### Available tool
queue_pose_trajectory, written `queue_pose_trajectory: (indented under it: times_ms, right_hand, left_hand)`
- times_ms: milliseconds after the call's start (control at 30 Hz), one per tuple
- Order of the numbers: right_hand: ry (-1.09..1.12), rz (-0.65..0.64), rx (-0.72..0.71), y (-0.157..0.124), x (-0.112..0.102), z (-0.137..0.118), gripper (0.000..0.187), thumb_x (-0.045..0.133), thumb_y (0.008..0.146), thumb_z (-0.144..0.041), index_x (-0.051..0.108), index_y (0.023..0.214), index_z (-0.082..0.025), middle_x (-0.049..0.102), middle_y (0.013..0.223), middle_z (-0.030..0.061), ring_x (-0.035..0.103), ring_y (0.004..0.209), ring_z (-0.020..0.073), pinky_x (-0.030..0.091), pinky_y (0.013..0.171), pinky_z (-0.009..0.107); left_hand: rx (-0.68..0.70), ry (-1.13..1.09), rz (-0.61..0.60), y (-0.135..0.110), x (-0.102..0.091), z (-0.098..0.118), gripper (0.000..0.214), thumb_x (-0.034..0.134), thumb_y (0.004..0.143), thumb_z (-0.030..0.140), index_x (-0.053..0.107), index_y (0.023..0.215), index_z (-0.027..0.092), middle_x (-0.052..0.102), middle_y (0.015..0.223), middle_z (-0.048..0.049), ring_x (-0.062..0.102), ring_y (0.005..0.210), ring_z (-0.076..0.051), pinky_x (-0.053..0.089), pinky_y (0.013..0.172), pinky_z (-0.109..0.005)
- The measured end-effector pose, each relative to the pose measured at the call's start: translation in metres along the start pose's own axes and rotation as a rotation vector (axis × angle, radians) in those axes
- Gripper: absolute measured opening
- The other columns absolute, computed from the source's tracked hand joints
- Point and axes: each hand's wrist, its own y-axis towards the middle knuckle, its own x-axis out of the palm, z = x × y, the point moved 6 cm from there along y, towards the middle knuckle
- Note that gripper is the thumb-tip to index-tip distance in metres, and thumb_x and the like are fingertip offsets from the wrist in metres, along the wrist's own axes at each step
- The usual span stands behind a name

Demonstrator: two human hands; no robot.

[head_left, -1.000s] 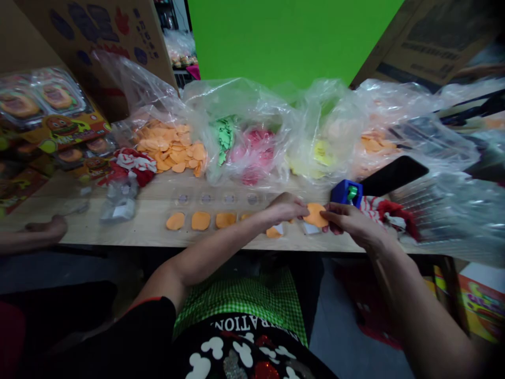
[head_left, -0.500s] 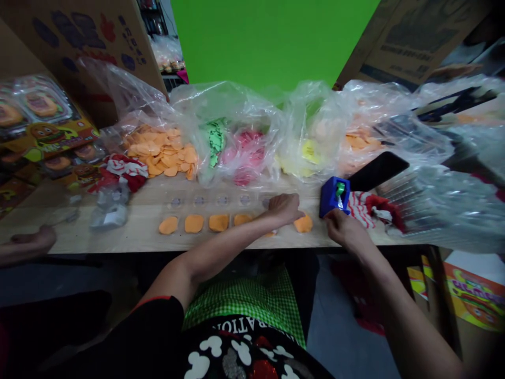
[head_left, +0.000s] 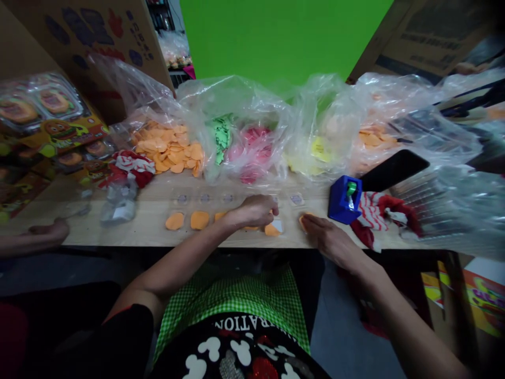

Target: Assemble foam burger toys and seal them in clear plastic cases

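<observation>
My left hand (head_left: 258, 210) is above a row of clear plastic trays, its fingers curled; whatever they may hold is too small to make out. Close beneath it lies an orange piece (head_left: 271, 229) with a white patch at its corner. My right hand (head_left: 329, 237) rests at the right end of the row, fingers stretched out over another orange piece (head_left: 303, 222) and partly covering it. Further left, more orange pieces (head_left: 199, 220) sit in the tray's front cells, with small printed labels (head_left: 204, 198) behind them. A blue tape dispenser (head_left: 342, 205) stands just beyond my right hand.
Plastic bags of orange (head_left: 169, 147), green (head_left: 222, 139), pink (head_left: 256, 145) and yellow pieces (head_left: 320, 150) line the back. On the right are a black phone-like slab (head_left: 396, 168), a striped cloth (head_left: 373, 210) and stacked clear trays (head_left: 461, 205). Another person's hand (head_left: 53, 231) is at left.
My right hand has left the tape dispenser and moved left onto the end orange piece. My left hand has shifted left along the trays, uncovering the piece with the white patch.
</observation>
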Motion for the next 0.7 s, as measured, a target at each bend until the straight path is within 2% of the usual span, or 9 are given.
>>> queue_pose_trajectory:
  times_ms: [67,133,233,333,400,500,600,700]
  right_hand:
    - [-0.107,-0.062,-0.082,0.004,0.008,-0.005,0.055,0.045,0.080,-0.009,0.063,0.132,-0.009,0.059,0.140,0.0217,0.058,0.129,0.0326,0.053,0.104,0.047]
    - [-0.224,-0.109,-0.146,0.004,0.016,-0.008,0.054,0.044,0.082,-0.009,0.061,0.133,-0.004,0.057,0.142,0.0251,0.057,0.131,0.0336,0.053,0.104,0.048]
    - [-0.252,-0.124,-0.111,0.001,0.021,-0.006,0.067,0.046,0.071,-0.006,0.058,0.137,-0.006,0.054,0.145,0.0231,0.055,0.133,0.0350,0.052,0.105,0.049]
    - [-0.089,-0.060,-0.007,-0.004,0.010,0.000,0.071,0.043,0.071,-0.005,0.057,0.141,-0.011,0.053,0.148,0.0174,0.053,0.135,0.0315,0.049,0.109,0.047]
    - [0.048,0.057,0.115,-0.006,-0.007,0.009,0.064,0.039,0.077,-0.007,0.060,0.137,-0.015,0.057,0.145,0.0136,0.056,0.133,0.0278,0.048,0.110,0.046]
    - [0.191,0.212,0.338,-0.012,-0.032,0.022,0.050,0.040,0.083,-0.015,0.069,0.123,-0.016,0.070,0.127,0.0128,0.067,0.118,0.0289,0.053,0.102,0.048]
    - [0.273,0.232,0.451,-0.013,-0.039,0.023,0.041,0.044,0.084,-0.023,0.073,0.112,-0.016,0.075,0.112,0.0122,0.071,0.106,0.0294,0.056,0.097,0.049]
    - [0.275,0.209,0.468,-0.009,-0.032,0.015,0.040,0.044,0.084,-0.023,0.074,0.110,-0.019,0.075,0.112,0.0097,0.071,0.105,0.0280,0.056,0.095,0.045]
  left_hand:
    - [0.059,0.069,-0.109,-0.005,0.008,0.004,0.031,0.057,0.081,0.014,0.074,0.107,0.019,0.071,0.114,-0.0094,0.066,0.097,-0.023,0.049,0.082,-0.031]
    - [0.145,0.115,-0.204,-0.010,0.016,0.008,0.034,0.059,0.087,0.025,0.069,0.119,0.019,0.067,0.124,-0.0095,0.064,0.105,-0.023,0.048,0.086,-0.031]
    - [0.225,0.163,-0.249,-0.015,0.029,0.011,0.047,0.067,0.086,0.047,0.065,0.124,0.018,0.065,0.124,-0.0101,0.063,0.107,-0.026,0.049,0.086,-0.032]
    - [0.171,0.204,-0.227,-0.016,0.041,0.006,0.042,0.070,0.085,0.044,0.067,0.118,0.019,0.067,0.117,-0.0108,0.065,0.101,-0.026,0.049,0.082,-0.033]
    - [0.120,0.180,-0.202,-0.015,0.044,0.003,0.030,0.067,0.088,0.037,0.070,0.111,0.019,0.069,0.114,-0.0103,0.065,0.098,-0.024,0.048,0.079,-0.032]
    - [0.087,0.099,-0.175,-0.011,0.041,0.003,0.021,0.060,0.091,0.032,0.073,0.102,0.019,0.072,0.108,-0.0079,0.065,0.095,-0.022,0.047,0.076,-0.031]
    - [-0.005,-0.030,-0.090,-0.002,0.029,-0.001,0.020,0.057,0.091,0.028,0.072,0.097,0.018,0.073,0.096,-0.0056,0.065,0.088,-0.019,0.046,0.074,-0.029]
    - [-0.096,-0.247,-0.019,0.007,0.021,-0.007,0.021,0.056,0.090,0.022,0.069,0.104,0.015,0.072,0.094,-0.0047,0.064,0.082,-0.015,0.045,0.069,-0.025]
